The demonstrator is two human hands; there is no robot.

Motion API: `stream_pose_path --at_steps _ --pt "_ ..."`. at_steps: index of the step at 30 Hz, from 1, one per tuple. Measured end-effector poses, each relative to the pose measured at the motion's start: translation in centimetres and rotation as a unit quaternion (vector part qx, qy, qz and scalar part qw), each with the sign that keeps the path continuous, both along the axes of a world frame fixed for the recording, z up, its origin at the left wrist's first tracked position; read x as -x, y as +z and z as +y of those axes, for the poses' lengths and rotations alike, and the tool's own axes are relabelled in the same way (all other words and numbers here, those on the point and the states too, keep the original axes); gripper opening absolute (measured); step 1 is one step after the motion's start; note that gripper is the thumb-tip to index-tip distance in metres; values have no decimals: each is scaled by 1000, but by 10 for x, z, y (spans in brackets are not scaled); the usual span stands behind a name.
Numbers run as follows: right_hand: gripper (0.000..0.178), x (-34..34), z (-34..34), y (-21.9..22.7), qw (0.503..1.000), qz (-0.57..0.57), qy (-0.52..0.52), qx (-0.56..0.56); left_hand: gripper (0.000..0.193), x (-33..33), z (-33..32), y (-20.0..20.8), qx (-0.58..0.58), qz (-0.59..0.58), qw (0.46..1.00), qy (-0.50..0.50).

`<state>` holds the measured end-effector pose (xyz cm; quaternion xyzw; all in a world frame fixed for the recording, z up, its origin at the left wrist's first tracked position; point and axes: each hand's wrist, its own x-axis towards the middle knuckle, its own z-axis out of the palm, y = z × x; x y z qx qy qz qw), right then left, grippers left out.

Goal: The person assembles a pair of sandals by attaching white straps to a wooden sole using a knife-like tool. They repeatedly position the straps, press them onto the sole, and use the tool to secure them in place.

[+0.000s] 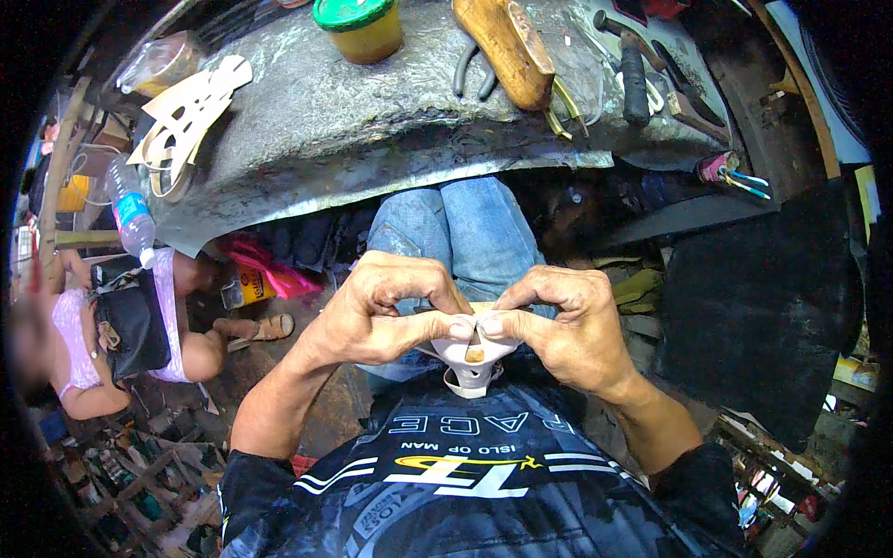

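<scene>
My left hand (395,309) and my right hand (561,321) meet in front of my chest, above my jeans. Between them is a cream shoe upper (472,365) with cut-outs and a strap loop hanging at its lower end. Each hand pinches it between thumb and fingers, the thumb tips nearly touching at its middle. What lies right under the thumbs is hidden. Similar cream cut-out upper pieces (191,116) lie on the left part of the worktable (307,139).
Across the table stand a green-lidded tub (358,28), a wooden shoe last (507,51), pliers (474,73) and a hammer (633,42). A plastic bottle (132,212) is at the left, near a seated person (167,316). A dark panel (753,316) occupies the right side.
</scene>
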<state>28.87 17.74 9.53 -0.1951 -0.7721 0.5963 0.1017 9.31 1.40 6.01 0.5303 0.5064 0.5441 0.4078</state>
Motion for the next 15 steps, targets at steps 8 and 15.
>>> stream_pose_path --at_steps 8,15 --pt "13 5 11 -9 995 -64 21 68 17 -11 2 -9 59 -72 995 45" --pt "11 18 26 -13 963 -138 62 222 19 -13 4 -12 182 -183 965 37"
